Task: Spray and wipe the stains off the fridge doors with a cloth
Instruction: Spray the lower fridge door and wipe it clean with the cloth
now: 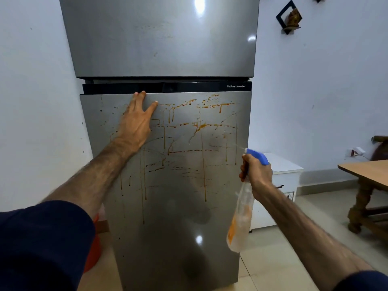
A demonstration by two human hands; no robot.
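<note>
1. A silver two-door fridge stands against a pale wall; the lower fridge door is streaked with orange-brown stains — splashes near its top edge, long thin drips running down past its middle.

2. The upper fridge door looks far cleaner, with only faint smudges and a bright reflection of a lamp near its top.

3. A black strip between the two doors carries the words "ProSmartInverter" at its right end.

4. The left hand lies flat against the upper left part of the lower door, fingers straight and spread, the fingertips reaching its top edge; nothing is held in it.

5. The right hand is clamped round the neck of a spray bottle, fingers curled at the trigger, off the right edge of the lower door and apart from it.

6. The bottle is clear with an orange label and a blue spray head; its nozzle points left at the stained door, and its body hangs down and tilts below the hand.

7. Both arms wear dark blue sleeves pushed up above the forearms.

8. To the right of the fridge stands a low white cabinet; further right is a wooden surface with turned legs.

9. A small black diamond-shaped wall shelf holding a figurine hangs on the right wall.

10. Something orange-red sits on the floor at the fridge's left — partly hidden by the left arm.
</note>
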